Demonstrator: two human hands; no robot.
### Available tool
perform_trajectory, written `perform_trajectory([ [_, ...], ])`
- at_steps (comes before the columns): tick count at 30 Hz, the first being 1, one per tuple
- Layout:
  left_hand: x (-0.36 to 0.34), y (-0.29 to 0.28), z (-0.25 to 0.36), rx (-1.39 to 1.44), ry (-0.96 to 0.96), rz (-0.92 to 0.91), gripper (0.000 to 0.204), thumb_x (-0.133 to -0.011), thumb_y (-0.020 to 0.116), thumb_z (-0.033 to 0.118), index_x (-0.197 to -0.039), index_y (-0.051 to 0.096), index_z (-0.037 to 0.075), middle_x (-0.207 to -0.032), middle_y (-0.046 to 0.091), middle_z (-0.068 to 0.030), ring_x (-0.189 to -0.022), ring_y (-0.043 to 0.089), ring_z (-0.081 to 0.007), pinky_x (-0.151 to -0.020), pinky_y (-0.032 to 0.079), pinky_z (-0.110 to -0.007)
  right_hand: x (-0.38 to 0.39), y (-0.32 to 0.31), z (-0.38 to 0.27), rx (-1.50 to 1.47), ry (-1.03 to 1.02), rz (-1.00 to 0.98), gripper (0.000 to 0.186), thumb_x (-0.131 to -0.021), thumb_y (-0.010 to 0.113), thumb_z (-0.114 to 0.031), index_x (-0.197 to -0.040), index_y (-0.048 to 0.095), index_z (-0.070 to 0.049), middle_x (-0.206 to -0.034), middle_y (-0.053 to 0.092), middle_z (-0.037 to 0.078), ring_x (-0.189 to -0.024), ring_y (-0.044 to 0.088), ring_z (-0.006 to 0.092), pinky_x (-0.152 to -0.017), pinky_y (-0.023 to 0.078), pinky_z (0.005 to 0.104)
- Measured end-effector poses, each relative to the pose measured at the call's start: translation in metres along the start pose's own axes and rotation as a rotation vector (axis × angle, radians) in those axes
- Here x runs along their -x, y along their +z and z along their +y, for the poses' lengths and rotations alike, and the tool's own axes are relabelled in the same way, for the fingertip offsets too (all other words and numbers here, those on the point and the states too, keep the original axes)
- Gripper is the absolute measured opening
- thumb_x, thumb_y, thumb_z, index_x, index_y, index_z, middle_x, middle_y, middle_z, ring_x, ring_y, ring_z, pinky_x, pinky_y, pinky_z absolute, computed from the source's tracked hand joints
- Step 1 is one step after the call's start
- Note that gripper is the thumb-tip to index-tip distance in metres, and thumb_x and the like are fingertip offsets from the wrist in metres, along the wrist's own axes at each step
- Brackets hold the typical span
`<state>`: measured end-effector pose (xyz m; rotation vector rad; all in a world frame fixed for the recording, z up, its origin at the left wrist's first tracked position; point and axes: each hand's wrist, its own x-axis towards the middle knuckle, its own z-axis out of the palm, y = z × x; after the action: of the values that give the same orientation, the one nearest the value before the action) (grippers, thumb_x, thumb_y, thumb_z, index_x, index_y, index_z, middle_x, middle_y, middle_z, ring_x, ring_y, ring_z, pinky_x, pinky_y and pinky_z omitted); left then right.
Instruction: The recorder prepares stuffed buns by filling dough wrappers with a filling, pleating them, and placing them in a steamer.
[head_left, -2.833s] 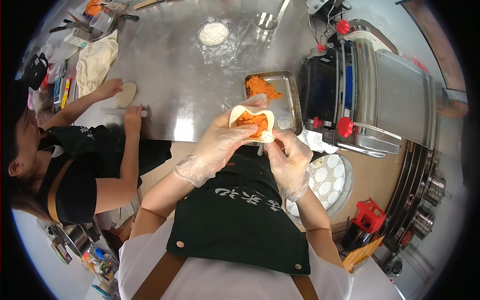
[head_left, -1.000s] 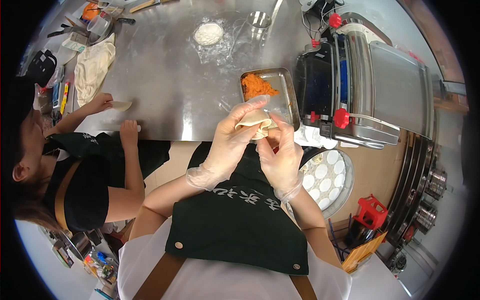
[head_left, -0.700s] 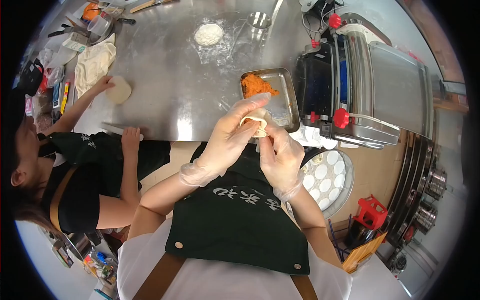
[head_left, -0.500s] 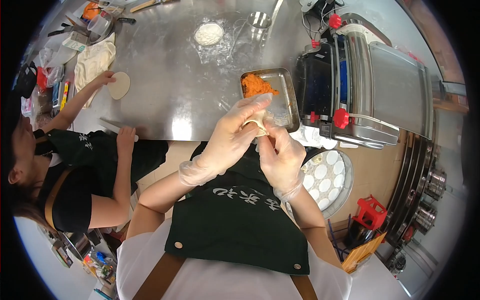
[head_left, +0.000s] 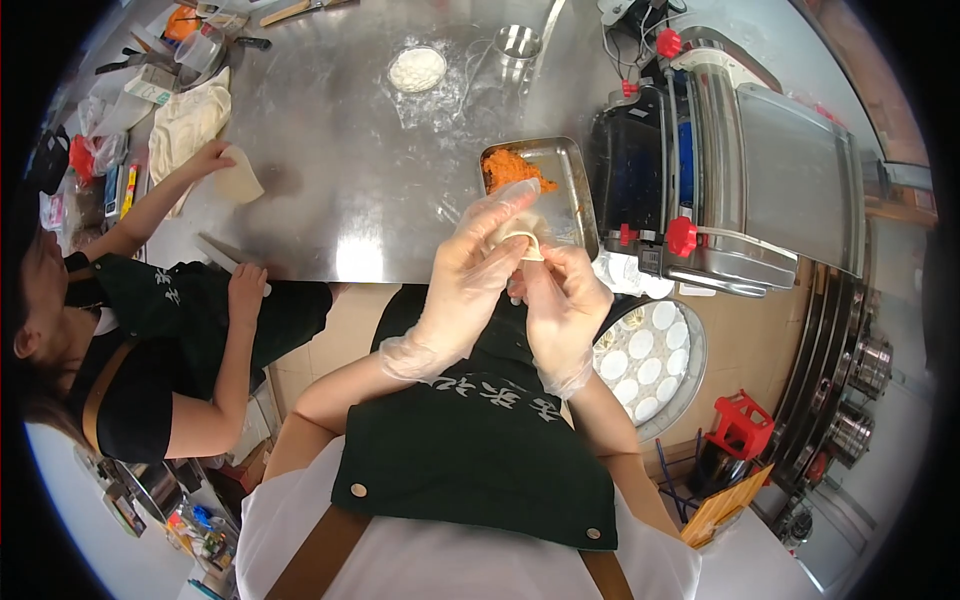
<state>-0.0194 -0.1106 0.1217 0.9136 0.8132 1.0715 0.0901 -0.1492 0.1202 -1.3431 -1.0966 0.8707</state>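
Both my hands wear clear plastic gloves and meet over the front edge of the steel table. My left hand point(head_left: 462, 275) cups a small pale piece of dough point(head_left: 528, 243), its thumb pressed into the folded rim. From the other side my right hand point(head_left: 562, 305) pinches that rim between thumb and fingers. What lies inside the dough is hidden. Just beyond my hands sits a metal tray point(head_left: 588, 200) with mashed orange filling point(head_left: 512, 170) at its left end.
A person at my left holds a flat dough round point(head_left: 243, 178) and rests the other hand on a rolling pin point(head_left: 220, 252). Flour point(head_left: 417, 69) and a metal cup point(head_left: 516, 44) stand farther back. A roller machine point(head_left: 720, 160) is at right, above a round pan point(head_left: 697, 375) with white discs.
My fingers have shifted around the dough, and its curved rim shows more openly. My left forearm has moved slightly right. The other person's dough round has lifted and tilted.
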Motion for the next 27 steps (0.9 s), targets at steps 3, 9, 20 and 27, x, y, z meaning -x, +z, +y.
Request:
perform_trajectory([
  [3, 0.000, -0.001, -0.006, 0.073, -0.060, 0.038, 0.044, -0.093, 0.052, -0.003, -0.136, 0.053, 0.005, -0.138, 0.044, -0.0105, -0.119, 0.052, -0.0160, -0.089, 0.048, -0.026, 0.000, 0.000, -0.002, 0.373, -0.088, 0.029, 0.014, -0.088, 0.062, 0.004, -0.101, 0.056, 0.002, -0.073, 0.067, 0.009, -0.062, 0.064, 0.0094, -0.055, 0.051, 0.0249],
  [9, -0.005, -0.007, -0.001, -0.238, 0.050, -0.050, 0.045, -0.091, 0.053, -0.003, -0.135, 0.055, 0.005, -0.141, 0.043, -0.0125, -0.119, 0.052, -0.0175, -0.093, 0.047, -0.029, -0.004, -0.007, 0.005, 0.371, -0.181, -0.019, 0.021, -0.083, 0.064, 0.005, -0.100, 0.055, -0.002, -0.068, 0.065, 0.013, -0.056, 0.067, 0.0246, -0.051, 0.051, 0.0330],
  [20, -0.013, 0.001, 0.017, -0.027, 0.079, -0.060, 0.039, -0.099, 0.051, 0.019, -0.134, 0.050, 0.003, -0.132, 0.051, -0.0155, -0.113, 0.056, -0.0234, -0.095, 0.047, -0.035, 0.005, -0.005, -0.013, -0.312, 0.141, 0.064, 0.009, -0.090, 0.060, 0.004, -0.097, 0.056, 0.000, -0.076, 0.068, 0.008, -0.059, 0.063, 0.0103, -0.053, 0.049, 0.0229],
  [27, -0.011, 0.005, -0.032, 0.382, -0.152, -0.045, 0.063, -0.100, 0.031, 0.059, -0.121, 0.054, 0.004, -0.119, 0.059, -0.0122, -0.110, 0.059, -0.0215, -0.097, 0.048, -0.038, -0.004, -0.023, -0.017, 0.164, -0.162, 0.048, 0.019, -0.083, 0.071, 0.006, -0.099, 0.064, 0.000, -0.091, 0.065, 0.007, -0.068, 0.061, 0.0095, -0.057, 0.049, 0.0205],
])
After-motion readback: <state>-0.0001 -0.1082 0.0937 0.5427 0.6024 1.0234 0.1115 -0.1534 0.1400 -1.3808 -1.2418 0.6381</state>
